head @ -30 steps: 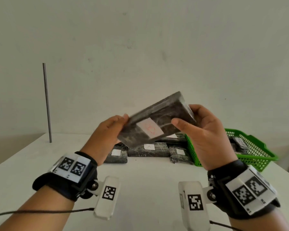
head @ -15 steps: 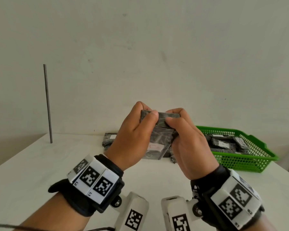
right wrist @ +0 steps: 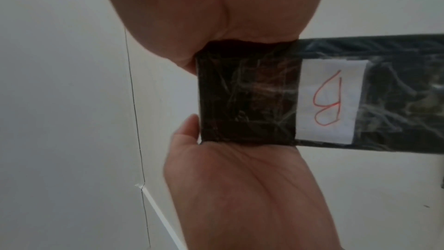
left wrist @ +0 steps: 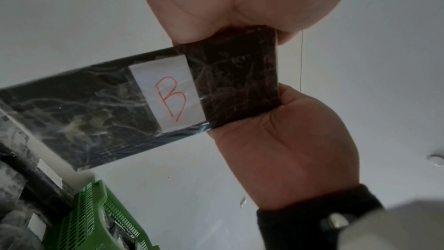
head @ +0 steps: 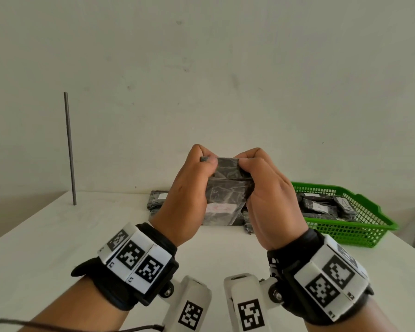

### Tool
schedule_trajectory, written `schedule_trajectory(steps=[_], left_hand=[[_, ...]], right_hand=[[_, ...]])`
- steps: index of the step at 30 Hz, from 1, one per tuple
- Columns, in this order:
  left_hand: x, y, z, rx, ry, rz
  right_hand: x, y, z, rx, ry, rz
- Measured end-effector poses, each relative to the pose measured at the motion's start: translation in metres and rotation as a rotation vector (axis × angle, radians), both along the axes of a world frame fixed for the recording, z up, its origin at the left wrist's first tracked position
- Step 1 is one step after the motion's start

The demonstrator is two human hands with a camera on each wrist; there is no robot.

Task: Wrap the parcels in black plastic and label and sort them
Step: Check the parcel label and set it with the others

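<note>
I hold a parcel wrapped in black plastic [head: 228, 188] upright in the air above the white table [head: 46, 236]. My left hand [head: 189, 188] grips its upper left side and my right hand [head: 268, 188] grips its upper right side, thumbs on the top end. A white label [left wrist: 168, 92] with a red letter B is stuck on the parcel [left wrist: 96, 111]. In the right wrist view the same label [right wrist: 329, 100] shows beside the palms on the parcel [right wrist: 247, 102].
Several wrapped, labelled parcels [head: 157, 200] lie on the table behind my hands. A green plastic basket [head: 369, 226] at the right holds more labelled parcels [head: 321, 206]. A thin metal rod [head: 70, 149] stands at the table's far left corner.
The parcel was tilted flat between my spread hands, label facing me. Both hands have come together and turned it upright, gripping its top end; it has barely moved in the last half second.
</note>
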State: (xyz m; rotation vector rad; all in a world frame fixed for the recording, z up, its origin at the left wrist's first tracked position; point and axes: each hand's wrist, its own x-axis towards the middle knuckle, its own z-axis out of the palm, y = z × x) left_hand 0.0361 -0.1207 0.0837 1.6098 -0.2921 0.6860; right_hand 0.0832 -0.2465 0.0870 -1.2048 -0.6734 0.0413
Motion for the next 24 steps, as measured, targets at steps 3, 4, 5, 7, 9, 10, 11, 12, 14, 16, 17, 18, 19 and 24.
schedule_trajectory(steps=[3,4,5,7,9,10,11,12,14,16,17,18,19,24], left_hand=[[-0.002,0.002,0.001,0.037,0.023,0.070],[-0.001,0.005,0.002,0.047,0.030,0.105],[0.000,0.008,0.004,0.033,0.053,0.110],[0.002,0.015,0.006,-0.027,0.138,0.013],[0.004,0.022,0.003,-0.053,0.206,-0.113],[0.005,0.023,0.000,-0.015,0.246,-0.139],[0.002,0.023,-0.003,0.056,0.294,-0.127],[0.001,0.024,-0.008,0.144,0.333,-0.080],[-0.001,0.028,-0.016,0.267,0.337,0.031],[-0.002,0.031,-0.022,0.238,0.330,0.108],[-0.001,0.032,-0.023,0.169,0.323,0.141],[0.000,0.032,-0.022,0.085,0.321,0.173],[0.000,0.032,-0.021,0.006,0.320,0.193],[-0.004,0.041,-0.011,-0.003,0.389,0.101]], right_hand=[[0.001,-0.003,0.000,-0.012,0.036,0.098],[0.000,-0.004,0.000,-0.009,0.041,0.150],[-0.001,-0.004,-0.001,-0.015,0.035,0.180],[-0.001,-0.005,-0.001,-0.035,0.006,0.156],[0.002,-0.004,0.003,0.002,0.029,0.059],[0.006,-0.004,0.006,0.044,0.069,0.008],[0.011,-0.005,0.009,0.092,0.126,-0.037],[0.017,-0.007,0.011,0.136,0.185,-0.066],[0.028,-0.012,0.013,0.202,0.279,-0.093],[0.031,-0.016,0.008,0.160,0.295,-0.078],[0.030,-0.017,0.002,0.079,0.277,-0.070],[0.029,-0.016,-0.006,-0.033,0.256,-0.055],[0.026,-0.015,-0.015,-0.151,0.238,-0.036],[0.019,-0.015,-0.033,-0.304,0.168,0.076]])
